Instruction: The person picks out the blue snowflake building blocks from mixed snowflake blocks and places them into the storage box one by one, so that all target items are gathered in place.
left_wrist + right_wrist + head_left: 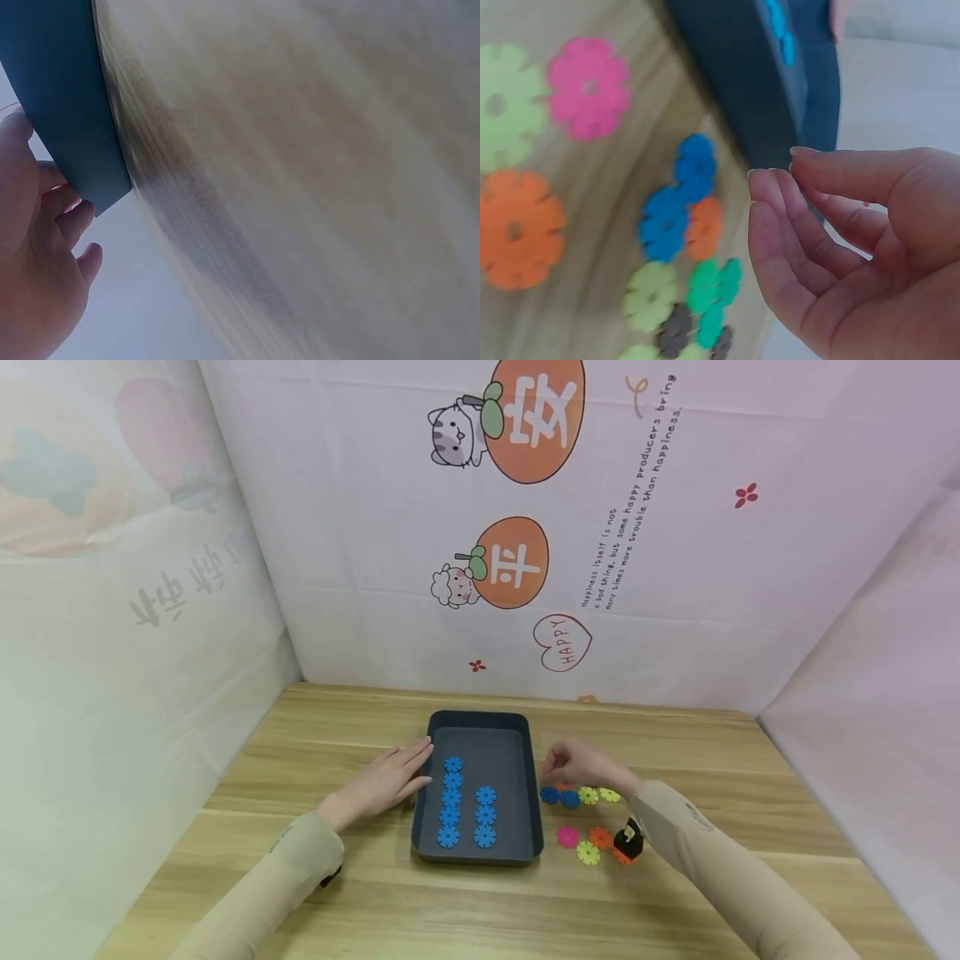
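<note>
In the head view a dark grey tray (504, 756) holds two columns of blue flower-shaped discs (450, 797), (486, 816) lying flat. At the tray's left rim rests my left hand (382, 781), fingers extended; the left wrist view shows its fingertips against the tray's outer wall (67, 97). Just right of the tray hovers my right hand (581, 762). Its fingers curve loosely in the right wrist view, with a gap between thumb and fingertips and nothing seen between them. Two loose blue discs (664, 223) lie on the table below it, beside an orange disc (703, 229).
Pink (567, 837), orange (600, 837) and yellow-green discs (588, 853) lie right of the tray. Green (712, 289) and dark discs (675, 330) show in the right wrist view. Printed cloth walls (375, 568) surround the wooden table (360, 902).
</note>
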`<state>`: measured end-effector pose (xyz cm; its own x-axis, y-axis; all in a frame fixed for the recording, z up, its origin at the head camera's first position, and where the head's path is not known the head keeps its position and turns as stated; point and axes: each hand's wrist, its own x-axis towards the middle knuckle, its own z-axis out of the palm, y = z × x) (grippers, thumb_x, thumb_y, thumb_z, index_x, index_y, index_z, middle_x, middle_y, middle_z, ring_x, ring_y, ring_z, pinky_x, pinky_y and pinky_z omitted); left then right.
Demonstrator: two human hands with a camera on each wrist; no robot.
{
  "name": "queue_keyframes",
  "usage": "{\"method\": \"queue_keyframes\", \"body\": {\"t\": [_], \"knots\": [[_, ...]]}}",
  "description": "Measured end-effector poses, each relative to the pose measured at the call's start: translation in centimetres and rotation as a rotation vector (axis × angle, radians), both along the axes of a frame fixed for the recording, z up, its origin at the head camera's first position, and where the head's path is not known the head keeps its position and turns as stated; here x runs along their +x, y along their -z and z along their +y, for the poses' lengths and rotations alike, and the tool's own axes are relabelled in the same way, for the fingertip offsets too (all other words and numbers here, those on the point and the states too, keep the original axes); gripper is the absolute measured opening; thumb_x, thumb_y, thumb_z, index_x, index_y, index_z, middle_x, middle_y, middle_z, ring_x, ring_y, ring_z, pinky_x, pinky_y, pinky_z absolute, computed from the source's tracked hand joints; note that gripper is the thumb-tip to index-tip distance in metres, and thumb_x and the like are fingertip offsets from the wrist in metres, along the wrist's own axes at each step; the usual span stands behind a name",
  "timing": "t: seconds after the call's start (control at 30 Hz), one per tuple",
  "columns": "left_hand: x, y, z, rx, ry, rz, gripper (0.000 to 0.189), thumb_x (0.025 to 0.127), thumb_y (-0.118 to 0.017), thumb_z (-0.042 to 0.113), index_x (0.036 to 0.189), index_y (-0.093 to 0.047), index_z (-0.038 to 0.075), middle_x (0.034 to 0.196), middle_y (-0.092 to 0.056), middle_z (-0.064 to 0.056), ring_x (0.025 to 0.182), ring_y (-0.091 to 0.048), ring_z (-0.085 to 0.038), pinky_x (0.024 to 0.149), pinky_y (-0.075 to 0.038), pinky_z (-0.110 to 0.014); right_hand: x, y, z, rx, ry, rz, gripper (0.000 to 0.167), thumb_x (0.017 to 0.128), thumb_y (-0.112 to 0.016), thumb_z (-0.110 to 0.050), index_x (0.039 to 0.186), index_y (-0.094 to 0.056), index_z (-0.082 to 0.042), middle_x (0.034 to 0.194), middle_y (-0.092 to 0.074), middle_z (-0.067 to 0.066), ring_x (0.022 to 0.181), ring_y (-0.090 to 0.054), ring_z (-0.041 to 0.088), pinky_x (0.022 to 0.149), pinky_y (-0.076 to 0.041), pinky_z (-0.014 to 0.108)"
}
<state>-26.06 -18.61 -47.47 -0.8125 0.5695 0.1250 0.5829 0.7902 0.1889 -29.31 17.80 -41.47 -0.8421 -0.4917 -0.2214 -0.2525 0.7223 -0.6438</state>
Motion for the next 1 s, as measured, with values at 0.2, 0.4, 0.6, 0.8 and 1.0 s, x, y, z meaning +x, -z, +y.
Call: {"method": "queue_keyframes", "body": {"t": [0.2, 0.4, 0.6, 0.8, 1.0], "knots": [[-0.1, 0.1, 0.0, -0.014, -0.008, -0.006, 0.063, 0.106, -0.042, 0.041, 0.155, -0.031, 0.002, 0.163, -0.028, -0.014, 0.15, -0.033, -0.03, 0.122, -0.028, -0.056, 0.6, 1.3, 1.8, 0.037, 0.038, 0.016, 0.008, 0.09, -0.069, -0.006, 0.093, -0.067, 0.001, 0.083, -0.069, 0.01, 0.069, -0.06, 0.014, 0.064, -0.055, 0.031], [-0.1, 0.3, -0.1, -0.01, -0.014, -0.021, 0.063, 0.106, -0.041, 0.041, 0.156, -0.03, 0.003, 0.164, -0.027, -0.014, 0.15, -0.032, -0.03, 0.122, -0.027, -0.056, 1.1, 2.0, 3.2, 0.037, 0.074, 0.023, 0.007, 0.088, -0.07, -0.003, 0.091, -0.066, 0.002, 0.082, -0.068, 0.012, 0.069, -0.061, 0.018, 0.063, -0.055, 0.036], [-0.3, 0.4, -0.1, -0.001, -0.019, -0.033, 0.063, 0.106, -0.041, 0.042, 0.156, -0.029, 0.004, 0.165, -0.026, -0.012, 0.151, -0.031, -0.028, 0.123, -0.026, -0.055, 1.6, 2.4, 3.6, 0.029, 0.114, -0.004, 0.013, 0.083, -0.071, 0.0, 0.094, -0.066, 0.004, 0.085, -0.068, 0.012, 0.073, -0.061, 0.018, 0.067, -0.056, 0.032], [-0.2, 0.2, 0.0, -0.003, -0.018, -0.035, 0.064, 0.106, -0.041, 0.042, 0.156, -0.028, 0.005, 0.165, -0.026, -0.012, 0.151, -0.031, -0.028, 0.123, -0.026, -0.055, 1.8, 2.7, 3.7, 0.044, 0.143, 0.01, 0.019, 0.08, -0.074, -0.001, 0.097, -0.067, 0.003, 0.087, -0.067, 0.011, 0.075, -0.061, 0.016, 0.069, -0.056, 0.029], [-0.1, 0.1, 0.1, -0.014, -0.023, -0.041, 0.064, 0.106, -0.039, 0.044, 0.157, -0.027, 0.006, 0.165, -0.024, -0.011, 0.152, -0.03, -0.027, 0.124, -0.025, -0.054, 2.0, 3.0, 3.6, 0.059, 0.138, 0.044, 0.025, 0.077, -0.08, -0.004, 0.097, -0.067, 0.003, 0.087, -0.068, 0.009, 0.075, -0.06, 0.014, 0.068, -0.054, 0.026]]}}
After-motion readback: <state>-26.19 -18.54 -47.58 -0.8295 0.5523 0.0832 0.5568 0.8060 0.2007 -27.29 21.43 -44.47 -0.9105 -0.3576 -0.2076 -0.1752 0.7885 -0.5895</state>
